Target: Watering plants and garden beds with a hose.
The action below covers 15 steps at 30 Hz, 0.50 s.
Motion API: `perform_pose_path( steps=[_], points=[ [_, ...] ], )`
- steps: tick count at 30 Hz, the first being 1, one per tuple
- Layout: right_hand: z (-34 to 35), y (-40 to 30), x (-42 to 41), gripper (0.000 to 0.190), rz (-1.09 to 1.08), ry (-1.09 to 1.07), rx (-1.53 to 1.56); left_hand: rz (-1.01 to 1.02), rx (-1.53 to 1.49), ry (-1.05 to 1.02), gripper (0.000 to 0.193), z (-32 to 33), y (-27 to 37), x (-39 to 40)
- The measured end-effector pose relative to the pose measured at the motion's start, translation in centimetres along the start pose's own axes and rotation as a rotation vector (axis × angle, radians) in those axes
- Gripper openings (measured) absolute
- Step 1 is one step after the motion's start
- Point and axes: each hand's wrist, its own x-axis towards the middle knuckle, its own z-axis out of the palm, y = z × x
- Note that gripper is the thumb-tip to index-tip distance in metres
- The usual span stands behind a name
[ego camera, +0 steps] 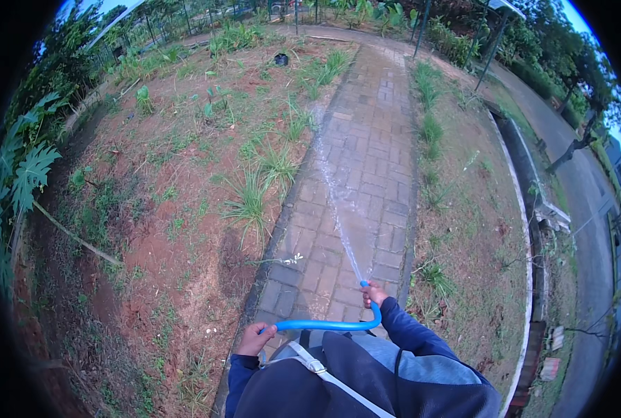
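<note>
A blue garden hose (326,325) runs across the front of my body, bending upward at the right. Around its outlet end my right hand (374,294) is closed, while my left hand (256,338) grips a length farther back on the left. From the outlet a water jet (333,198) shoots forward and slightly left over the brick path (363,172). It breaks into spray near the path's left edge, beside the grass tufts (296,123). The hose behind my left hand is mostly hidden by my body.
Reddish soil with weeds and grass clumps (250,196) borders the path's left side. On the right, a grass strip (430,130) lies between path and concrete drainage channel (532,251), with a road (585,261) beyond. Farther off stand green metal posts (422,28) and a black plastic bag (281,59).
</note>
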Motion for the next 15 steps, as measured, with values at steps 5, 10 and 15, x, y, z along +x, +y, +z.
perform_pose_path(
  steps=[5,10,15],
  points=[
    [-1.7,1.8,-0.1,0.019,0.047,-0.070,-0.045,-0.010,-0.028,-0.024,0.024,1.3,-0.6,-1.0],
    [-3.1,3.1,-0.5,0.017,0.098,-0.204,-0.078,-0.040,-0.076,-0.054,0.024,3.0,0.0,-2.3],
    [-4.2,3.2,-1.6,0.015,0.153,-0.214,-0.136,-0.020,-0.038,-0.054,0.023,4.1,-0.8,-2.9]
  ],
)
